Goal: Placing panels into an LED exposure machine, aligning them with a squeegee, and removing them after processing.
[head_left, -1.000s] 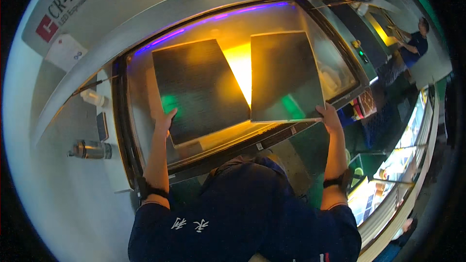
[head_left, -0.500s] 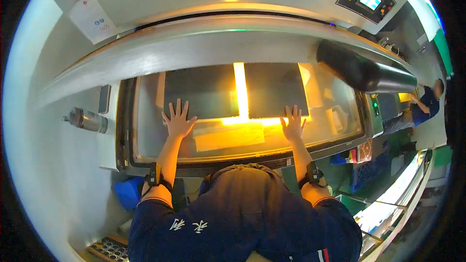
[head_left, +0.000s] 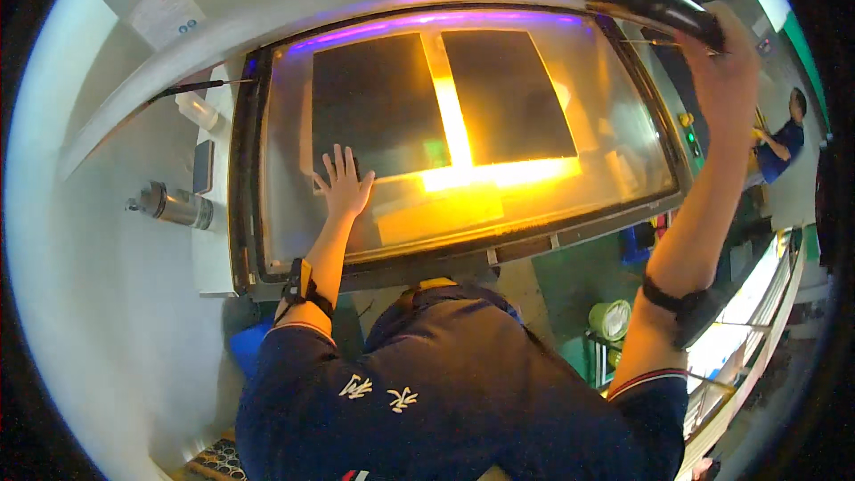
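Observation:
My left hand (head_left: 346, 185) lies flat with its fingers spread at the lower left corner of a dark rectangular panel (head_left: 374, 107). A second dark panel (head_left: 508, 98) lies beside it on the right. Yellow light glows in the strip between them and along their near edges, through the transparent bed (head_left: 294, 232) of a large machine. High on the right, my right hand (head_left: 728, 58) is closed around the end of a thick black handle (head_left: 646, 2) on the raised grey lid (head_left: 356, 13). Its fingertips are partly hidden.
A silver cylindrical device (head_left: 174, 205) and a phone-like dark slab (head_left: 204, 167) rest on the ledge at left. A thin strut (head_left: 196, 86) joins lid and frame. At far right stands another person (head_left: 784, 147). A green pail (head_left: 610, 319) is low on the right.
My right hand has left the bed and taken hold of the black handle. The lid stands higher, showing more of both panels and a purple glow behind. My left hand stays spread on the panel.

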`<state>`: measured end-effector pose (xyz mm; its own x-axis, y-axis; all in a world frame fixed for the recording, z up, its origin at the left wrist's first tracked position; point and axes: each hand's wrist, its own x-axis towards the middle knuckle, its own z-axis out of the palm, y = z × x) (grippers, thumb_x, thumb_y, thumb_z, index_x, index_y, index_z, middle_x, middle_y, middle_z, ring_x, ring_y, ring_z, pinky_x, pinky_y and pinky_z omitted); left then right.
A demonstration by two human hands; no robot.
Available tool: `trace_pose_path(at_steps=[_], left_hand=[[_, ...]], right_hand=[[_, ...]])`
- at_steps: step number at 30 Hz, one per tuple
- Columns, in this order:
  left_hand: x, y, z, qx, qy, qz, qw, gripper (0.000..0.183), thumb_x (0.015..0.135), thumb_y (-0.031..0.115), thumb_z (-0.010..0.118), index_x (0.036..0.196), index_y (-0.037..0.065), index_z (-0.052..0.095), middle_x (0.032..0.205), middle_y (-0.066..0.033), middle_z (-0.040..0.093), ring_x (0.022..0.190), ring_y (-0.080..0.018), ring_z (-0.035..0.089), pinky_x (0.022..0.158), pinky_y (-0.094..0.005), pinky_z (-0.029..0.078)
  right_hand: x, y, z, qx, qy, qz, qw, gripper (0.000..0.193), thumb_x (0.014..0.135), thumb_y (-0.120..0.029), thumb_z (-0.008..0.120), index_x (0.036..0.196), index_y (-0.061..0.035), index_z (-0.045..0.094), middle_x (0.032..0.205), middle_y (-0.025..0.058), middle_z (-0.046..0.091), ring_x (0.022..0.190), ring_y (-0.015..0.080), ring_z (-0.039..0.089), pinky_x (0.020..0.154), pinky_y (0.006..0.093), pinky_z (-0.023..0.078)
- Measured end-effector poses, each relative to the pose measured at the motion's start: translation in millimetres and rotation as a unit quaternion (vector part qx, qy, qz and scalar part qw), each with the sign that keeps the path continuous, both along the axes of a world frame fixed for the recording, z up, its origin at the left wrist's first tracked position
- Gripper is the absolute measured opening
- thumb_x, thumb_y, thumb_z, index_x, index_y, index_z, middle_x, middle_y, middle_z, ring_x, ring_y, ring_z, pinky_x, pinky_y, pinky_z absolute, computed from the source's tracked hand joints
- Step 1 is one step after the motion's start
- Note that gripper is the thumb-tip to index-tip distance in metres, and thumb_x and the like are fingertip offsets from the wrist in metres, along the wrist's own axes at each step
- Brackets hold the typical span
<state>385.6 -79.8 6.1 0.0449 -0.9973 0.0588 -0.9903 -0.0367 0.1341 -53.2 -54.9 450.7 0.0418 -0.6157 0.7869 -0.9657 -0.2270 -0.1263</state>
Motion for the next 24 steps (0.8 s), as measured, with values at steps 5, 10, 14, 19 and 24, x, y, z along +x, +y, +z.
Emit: trace_pose_path(at_steps=[5, 10, 14, 19, 24], left_hand=[[-66, 61, 25, 0.04, 0.265, -0.207, 0.941, 0.078, 0.094, 0.047, 0.055, 0.15, 0.003, 0.025, 0.157, -0.0216, 0.021, 0.146, -0.0376, 0.016, 0.115, -0.0577, 0.015], [-140, 142, 159, 0.347, 0.446, -0.559, 0.607, 0.065, 0.1, 0.039, 0.047, 0.151, 0.004, 0.026, 0.158, -0.0184, 0.022, 0.147, -0.0303, 0.018, 0.119, -0.0433, 0.013], [-187, 93, 100, 0.425, 0.365, -0.594, 0.577, 0.064, 0.099, 0.047, 0.046, 0.148, 0.009, 0.033, 0.156, -0.0144, 0.028, 0.145, -0.0302, 0.023, 0.118, -0.0464, 0.017], [-120, 23, 37, 0.213, 0.088, -0.13, 0.964, 0.075, 0.093, 0.072, 0.025, 0.154, 0.028, 0.022, 0.162, 0.0019, 0.009, 0.148, -0.0378, 0.008, 0.109, -0.0731, 0.003], [-119, 51, -13, 0.017, -0.007, -0.137, 0.99, 0.081, 0.089, 0.073, 0.033, 0.154, 0.027, 0.02, 0.161, 0.0018, 0.016, 0.149, -0.0325, 0.008, 0.11, -0.0726, 0.001]], right_hand=[[1, 66, -86, 0.029, 0.081, 0.038, 0.996, 0.034, 0.054, -0.008, 0.078, 0.084, -0.0101, 0.061, 0.082, 0.0118, 0.058, 0.081, 0.0366, 0.055, 0.077, 0.0427, 0.043], [9, 156, -209, 0.32, 0.092, 0.029, 0.943, 0.015, 0.056, -0.012, 0.074, 0.069, -0.0096, 0.065, 0.072, 0.0144, 0.062, 0.076, 0.0369, 0.061, 0.069, 0.0461, 0.047], [9, 174, -353, 0.567, 0.184, 0.003, 0.803, 0.031, 0.072, -0.038, 0.075, 0.075, -0.0079, 0.071, 0.078, 0.0159, 0.068, 0.079, 0.0359, 0.066, 0.073, 0.0461, 0.053], [8, 174, -399, 0.612, 0.184, 0.003, 0.769, 0.038, 0.075, -0.047, 0.073, 0.081, -0.0088, 0.072, 0.079, 0.0144, 0.069, 0.081, 0.0335, 0.068, 0.073, 0.0465, 0.054], [0, 174, -406, 0.615, 0.188, 0.021, 0.765, 0.038, 0.074, -0.046, 0.074, 0.081, -0.0086, 0.073, 0.079, 0.0148, 0.069, 0.081, 0.0338, 0.067, 0.078, 0.0438, 0.053]])
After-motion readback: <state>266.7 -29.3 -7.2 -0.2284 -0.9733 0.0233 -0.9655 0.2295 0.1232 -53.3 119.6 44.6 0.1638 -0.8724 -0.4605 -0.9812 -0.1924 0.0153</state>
